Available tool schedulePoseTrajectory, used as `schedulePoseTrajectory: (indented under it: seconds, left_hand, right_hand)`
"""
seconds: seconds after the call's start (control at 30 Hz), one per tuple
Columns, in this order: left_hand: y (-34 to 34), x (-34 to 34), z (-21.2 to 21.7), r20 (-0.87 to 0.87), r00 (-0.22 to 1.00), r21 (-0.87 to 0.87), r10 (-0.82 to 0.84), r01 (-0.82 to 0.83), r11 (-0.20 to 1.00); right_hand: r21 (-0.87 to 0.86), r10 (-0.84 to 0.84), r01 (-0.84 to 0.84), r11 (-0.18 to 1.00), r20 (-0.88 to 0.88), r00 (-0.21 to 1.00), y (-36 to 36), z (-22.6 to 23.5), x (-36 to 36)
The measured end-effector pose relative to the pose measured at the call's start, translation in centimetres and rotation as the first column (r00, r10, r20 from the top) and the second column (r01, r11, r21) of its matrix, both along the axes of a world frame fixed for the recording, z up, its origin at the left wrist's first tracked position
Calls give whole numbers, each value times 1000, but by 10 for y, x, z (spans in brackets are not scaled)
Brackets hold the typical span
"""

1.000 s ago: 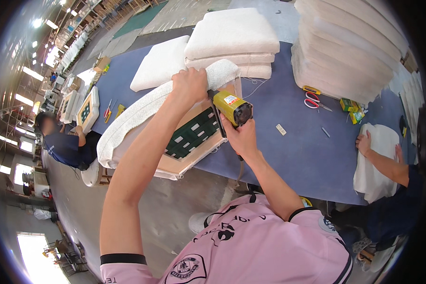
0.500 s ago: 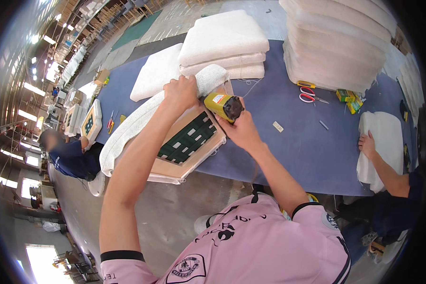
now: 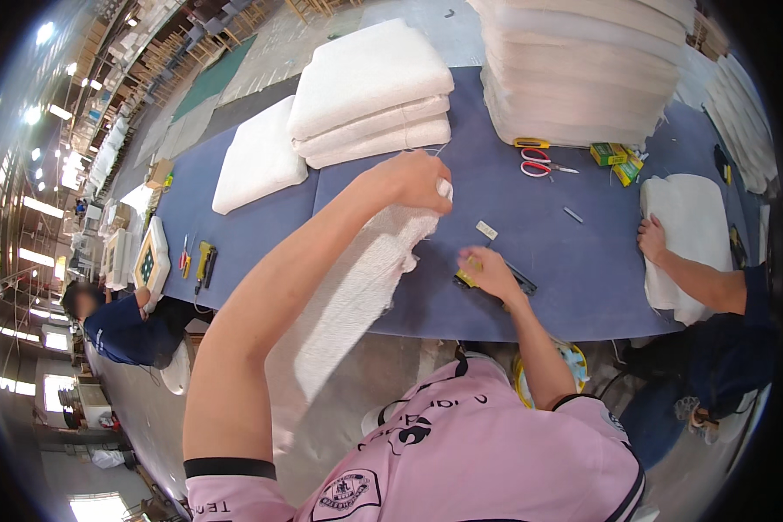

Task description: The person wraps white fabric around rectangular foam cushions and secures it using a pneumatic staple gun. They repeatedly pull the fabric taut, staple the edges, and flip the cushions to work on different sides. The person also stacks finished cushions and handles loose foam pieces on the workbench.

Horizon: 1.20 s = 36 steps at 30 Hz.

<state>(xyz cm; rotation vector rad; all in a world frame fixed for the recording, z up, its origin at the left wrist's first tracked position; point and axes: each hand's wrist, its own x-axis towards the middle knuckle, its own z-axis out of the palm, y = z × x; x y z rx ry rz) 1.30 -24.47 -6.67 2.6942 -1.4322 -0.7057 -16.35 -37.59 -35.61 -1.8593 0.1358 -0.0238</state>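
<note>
My left hand (image 3: 422,184) is closed on the top edge of a seat cushion (image 3: 344,304) covered in white textured fabric. The seat is tilted on edge at the table's front side, its covered face partly behind my left forearm. To its right, my right hand (image 3: 494,275) is over a yellow and black staple gun (image 3: 466,277) lying on the blue table. The right fingers look loosened off the tool, though motion blurs them. Much of the staple gun is hidden under that hand. The seat's framed underside, with its green webbing, is out of sight.
White cushions (image 3: 370,96) are stacked at the back, beside a taller stack (image 3: 578,78). Red-handled scissors (image 3: 544,163) and small green-yellow boxes (image 3: 613,155) lie right of centre. A co-worker's hand (image 3: 652,237) rests on a cushion at right; another person (image 3: 130,326) sits at left.
The staple gun went from the seat's underside down to the table with my right hand. My left hand swung the seat upright, turning its white face into view.
</note>
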Motion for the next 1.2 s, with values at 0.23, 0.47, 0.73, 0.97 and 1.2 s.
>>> schedulePoseTrajectory:
  seconds: [0.23, 0.47, 0.73, 0.97, 1.2]
  left_hand:
    - [31, 25, -19, -72, 916, -425, 395, -386, 819]
    - [109, 36, -27, -852, 439, -367, 284, -889, 273]
    - [106, 46, -33, -402, 723, -538, 563, -683, 493]
    - [141, 59, -43, -605, 770, -537, 203, -583, 609]
    - [121, 72, -49, -619, 650, -539, 441, -760, 364]
  right_hand:
    - [746, -166, 263, 612, -204, 965, 59, 176, 87]
    - [689, -405, 287, 666, 12, 914, 135, 188, 147]
    - [503, -378, 322, 802, 10, 926, 136, 169, 171]
    - [670, -392, 320, 670, -48, 919, 128, 169, 177]
    - [688, -314, 270, 674, -65, 947, 126, 167, 178]
